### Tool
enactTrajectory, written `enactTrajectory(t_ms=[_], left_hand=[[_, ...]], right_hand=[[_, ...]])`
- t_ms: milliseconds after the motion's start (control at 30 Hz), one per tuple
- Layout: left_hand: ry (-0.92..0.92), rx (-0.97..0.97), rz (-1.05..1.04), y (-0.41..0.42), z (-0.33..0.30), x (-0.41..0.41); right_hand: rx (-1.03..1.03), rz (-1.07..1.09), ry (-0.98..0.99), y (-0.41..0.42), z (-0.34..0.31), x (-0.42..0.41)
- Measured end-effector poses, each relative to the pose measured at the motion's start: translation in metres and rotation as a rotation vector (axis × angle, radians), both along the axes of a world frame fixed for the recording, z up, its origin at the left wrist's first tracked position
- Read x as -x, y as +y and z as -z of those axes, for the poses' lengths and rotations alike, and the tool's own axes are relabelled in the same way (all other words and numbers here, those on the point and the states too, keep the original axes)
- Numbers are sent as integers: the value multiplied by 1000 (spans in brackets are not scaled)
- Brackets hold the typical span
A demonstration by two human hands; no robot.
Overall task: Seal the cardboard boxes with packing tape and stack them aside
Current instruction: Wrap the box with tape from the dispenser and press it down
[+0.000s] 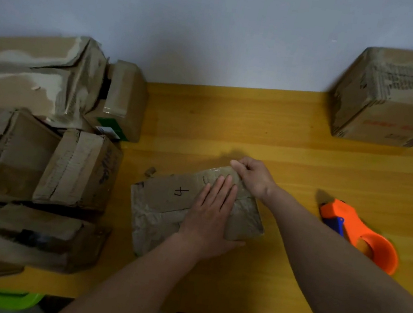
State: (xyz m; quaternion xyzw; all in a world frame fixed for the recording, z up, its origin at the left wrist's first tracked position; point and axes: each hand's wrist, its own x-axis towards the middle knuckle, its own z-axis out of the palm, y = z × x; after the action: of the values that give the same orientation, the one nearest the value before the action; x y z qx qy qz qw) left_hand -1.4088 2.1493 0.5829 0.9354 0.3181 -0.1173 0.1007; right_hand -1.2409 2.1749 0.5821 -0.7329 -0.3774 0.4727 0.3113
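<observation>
Left hand (211, 211) flat, pressing box (165, 204); right hand (250, 177) fingers (238, 164) pinching tape at upper-right end, box's long axis running lower-left to upper-right.

- Left hand (211, 212) lies flat on the small box (165, 204) (marked "4").
- Right hand (251, 175) pinches its far taped edge.
- Orange tape dispenser (360, 235) lies on the table (282, 146), right.

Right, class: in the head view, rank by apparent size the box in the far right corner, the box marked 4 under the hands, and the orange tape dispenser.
Largest to smallest, as they look:
1. Far right corner box
2. Box marked 4, partly covered by hands, so close to unsure
3. Orange tape dispenser
</observation>
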Motion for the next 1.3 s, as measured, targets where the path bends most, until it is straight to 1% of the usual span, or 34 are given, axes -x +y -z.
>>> enactTrajectory(t_ms=[100,200,367,433,533,600,633,700,733,767,800,867,900,933,1000,1033,1067,1133,1200,1300], left_hand=[[19,-6,-10,-1,1,-1],[44,-17,-8,-2,2,-2],[36,-11,-26,-5,2,-5],[31,-12,-36,-7,2,-7],[21,3,-56,-10,1,-14],[41,45,-40,-6,-2,-16],[47,75,-6,-2,-5,-14],[16,85,50,4,-13,-1],[-45,62,13,2,-14,11],[-140,27,-90,-2,-16,26],[-254,-11,-248,-8,-15,44],[-438,-26,-645,-29,-7,78],[-501,32,-844,-39,-3,91],[-564,147,-1026,-48,-1,99],[-709,459,-1303,-56,1,101],[-793,559,-1372,-56,1,98],[-851,594,-1405,-53,0,95],[-904,615,-1464,-44,-3,91],[-907,681,-1537,-33,-6,89],[-820,750,-1583,-16,-7,91]], right_hand=[[-9,21,92,-6,-1,3],[-32,-39,74,-36,-5,11],[-141,66,75,-99,19,27],[-174,217,74,-112,21,37],[-185,600,72,-108,11,54],[-152,846,106,-94,6,59],[-117,941,89,-88,6,58],[-70,1039,34,-80,9,57],[-73,1053,20,-79,12,57],[-80,1057,23,-79,15,57],[-89,1056,39,-79,16,58],[-94,1027,72,-81,15,59],[-89,1011,78,-82,13,59],[-92,1001,75,-83,10,59],[-98,988,81,-83,8,58],[-91,975,102,-83,6,57],[-78,953,135,-84,4,56],[-18,881,212,-87,3,54],[43,791,290,-91,3,50],[53,629,342,-97,1,43]])
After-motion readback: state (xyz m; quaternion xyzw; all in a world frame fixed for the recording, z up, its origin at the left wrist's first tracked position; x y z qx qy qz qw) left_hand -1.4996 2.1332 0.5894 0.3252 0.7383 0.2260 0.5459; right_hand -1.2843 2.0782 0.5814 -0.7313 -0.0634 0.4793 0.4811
